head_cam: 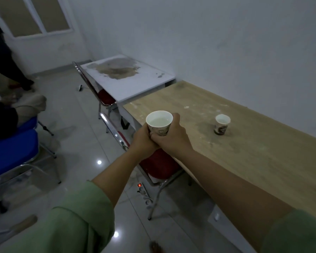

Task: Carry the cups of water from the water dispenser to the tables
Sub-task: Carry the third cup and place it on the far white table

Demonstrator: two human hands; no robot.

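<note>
Both hands wrapped around one paper cup (159,123), held upright in the air over the wooden table's near long edge, close to its far-left corner. Left hand (142,141) cupping the lower left wall, fingers curled under; right hand (169,136) closed around the right wall, thumb up near the rim. Water visible inside, level below the rim. Second cup (221,124) standing upright on the wooden table (254,152), mid-surface, well apart to the right of the hands. White stained table (128,77) butted against the wooden one's far end. Red chair (160,166) tucked under the near edge, below the hands.
</note>
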